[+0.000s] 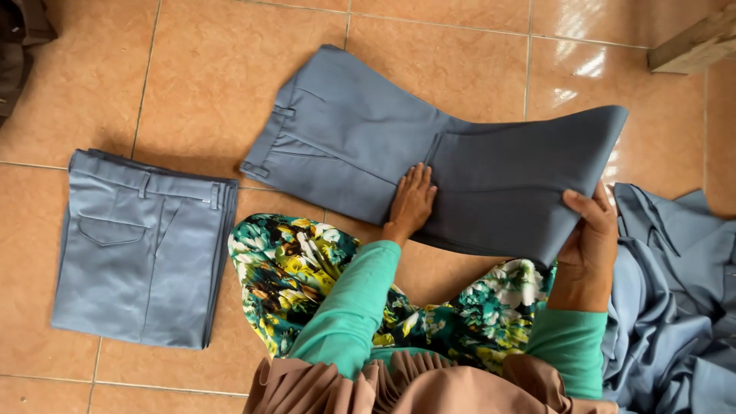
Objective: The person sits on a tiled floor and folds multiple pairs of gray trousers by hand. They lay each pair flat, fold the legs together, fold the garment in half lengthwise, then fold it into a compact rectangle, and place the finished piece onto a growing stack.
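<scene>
1. Trousers [360, 130], grey-blue, lie on an orange-tan tiled floor [192, 69], seen from above. Waistband w/ belt loops points to upper left; legs run to the right and are lifted and bent back over themselves.
2. Left hand [412, 201] is pressed flat, fingers spread, on the cloth at the crease where the legs bend. Not gripping anything.
3. Right hand [592, 230] is grasping the lifted leg end, thumb on top of the cloth, fingers underneath & hidden. That end is held just above the floor, over the person's knee.
4. Person sits on the floor: teal sleeves, green-yellow floral garment [307, 268] over the knees, tan pleated cloth at the bottom edge.
5. Folded stack [142, 245] of the same grey-blue trousers sits at left, well apart from the hands, back pocket facing up; prob. several pairs, edges hard to count.
6. Loose heap of grey-blue fabric [675, 307] is at right, just beside the right arm.
7. Wooden block [694, 46] in top right corner.
</scene>
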